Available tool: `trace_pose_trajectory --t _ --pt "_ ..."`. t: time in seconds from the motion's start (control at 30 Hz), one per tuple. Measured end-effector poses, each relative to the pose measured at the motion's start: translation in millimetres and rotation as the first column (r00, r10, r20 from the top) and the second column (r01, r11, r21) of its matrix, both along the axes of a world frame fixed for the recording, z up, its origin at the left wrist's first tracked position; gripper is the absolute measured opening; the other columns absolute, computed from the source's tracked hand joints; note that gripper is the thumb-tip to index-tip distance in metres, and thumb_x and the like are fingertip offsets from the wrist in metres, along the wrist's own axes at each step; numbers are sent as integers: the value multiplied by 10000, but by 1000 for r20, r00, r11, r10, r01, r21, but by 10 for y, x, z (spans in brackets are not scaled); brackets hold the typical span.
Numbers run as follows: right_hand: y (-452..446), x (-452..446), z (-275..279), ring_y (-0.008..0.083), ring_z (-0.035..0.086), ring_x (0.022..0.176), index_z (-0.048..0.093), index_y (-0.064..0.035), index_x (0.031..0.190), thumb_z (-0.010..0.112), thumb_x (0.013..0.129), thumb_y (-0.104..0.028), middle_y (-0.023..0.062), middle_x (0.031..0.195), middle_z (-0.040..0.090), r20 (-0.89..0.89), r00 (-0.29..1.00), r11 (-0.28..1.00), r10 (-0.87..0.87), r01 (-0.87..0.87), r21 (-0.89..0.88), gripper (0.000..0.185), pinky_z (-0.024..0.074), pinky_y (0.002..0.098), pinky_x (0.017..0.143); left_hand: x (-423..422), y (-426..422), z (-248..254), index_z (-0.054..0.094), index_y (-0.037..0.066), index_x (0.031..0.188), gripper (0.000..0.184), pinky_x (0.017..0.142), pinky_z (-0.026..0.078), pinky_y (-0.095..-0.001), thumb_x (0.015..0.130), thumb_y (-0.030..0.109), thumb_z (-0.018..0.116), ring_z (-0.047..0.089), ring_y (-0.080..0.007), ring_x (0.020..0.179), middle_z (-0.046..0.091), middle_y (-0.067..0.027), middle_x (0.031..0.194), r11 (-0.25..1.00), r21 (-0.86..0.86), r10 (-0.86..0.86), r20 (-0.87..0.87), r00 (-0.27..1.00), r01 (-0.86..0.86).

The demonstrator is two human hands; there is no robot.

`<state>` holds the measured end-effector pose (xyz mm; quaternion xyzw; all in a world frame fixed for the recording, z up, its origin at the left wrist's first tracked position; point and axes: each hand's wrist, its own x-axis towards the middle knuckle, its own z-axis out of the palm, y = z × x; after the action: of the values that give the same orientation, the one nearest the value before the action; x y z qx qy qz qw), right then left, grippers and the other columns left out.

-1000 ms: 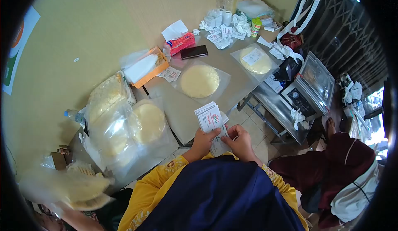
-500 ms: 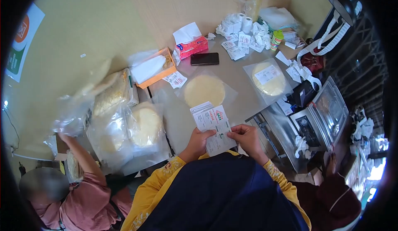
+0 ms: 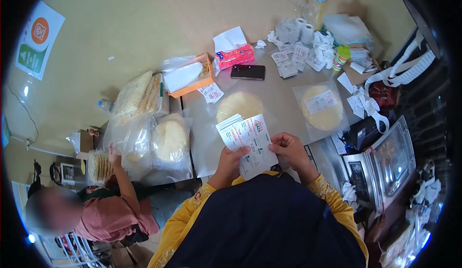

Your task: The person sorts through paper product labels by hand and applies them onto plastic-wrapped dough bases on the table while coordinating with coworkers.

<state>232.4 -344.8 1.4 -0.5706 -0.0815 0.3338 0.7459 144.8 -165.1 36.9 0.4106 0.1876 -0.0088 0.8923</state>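
Note:
A fanned stack of white printed labels [image 3: 252,140], with red and green print reading "CHEESE", is in front of my chest. My left hand [image 3: 232,163] is closed on the stack, thumb on top. The fingers of my right hand [image 3: 291,151] pinch the right edge of the front label sheet. Just beyond the labels, a pale round flatbread [image 3: 238,105] lies on clear plastic, its near edge partly covered by them. Farther right lies another bagged flatbread [image 3: 323,117] with a white label [image 3: 321,101] on it.
More bagged flatbreads [image 3: 171,138] lie at the left, where a co-worker's hand [image 3: 115,156] touches the plastic. Behind are an orange box [image 3: 192,89], a phone [image 3: 248,72], a red tissue pack [image 3: 236,56] and crumpled paper [image 3: 323,51]. A metal-framed machine [image 3: 380,157] stands at the right.
The label stack is fanned wider, its front sheet shifted a little right with my right hand. The co-worker's arm has lowered the clear bag onto the left table. The view has shifted slightly.

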Motion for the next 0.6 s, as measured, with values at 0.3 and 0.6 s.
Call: trace_pose_trajectory --t 0.3,0.6 --pt "189 104 -34 125 605 728 561 3 986 663 776 -5 89 838 641 79 997 999 0 -3 39 233 493 254 667 -65 -13 -7 523 8 1138 352 854 476 -406 793 -37 575 597 -258 971 605 -121 1085 993 85 81 -57 995 -76" --pt "232 85 -29 190 632 794 569 2 984 644 778 33 114 882 641 -360 927 968 109 -18 249 221 530 323 726 -147 85 146 507 25 1178 418 870 454 -376 787 46 654 578 -234 1001 596 -106 1107 998 68 18 22 1000 -20"
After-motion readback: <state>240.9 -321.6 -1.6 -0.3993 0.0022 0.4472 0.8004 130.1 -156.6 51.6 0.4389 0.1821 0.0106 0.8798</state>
